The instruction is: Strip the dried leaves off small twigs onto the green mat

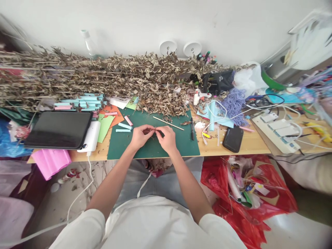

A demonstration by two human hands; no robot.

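Both the left hand (140, 137) and right hand (167, 137) meet at their fingertips over the green mat (121, 147); I cannot tell whether they clamp anything. A thin stick (168, 123) lies just beyond; bare mat reaches the front edge of the worktop (255, 143).

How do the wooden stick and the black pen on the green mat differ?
The wooden stick is pale; the black pen is dark. The wooden stick looks longer and thinner than the black pen. The wooden stick lies slantwise, while the black pen runs nearly parallel to the nearby right edge of the green mat. Both are slim and lie flat.
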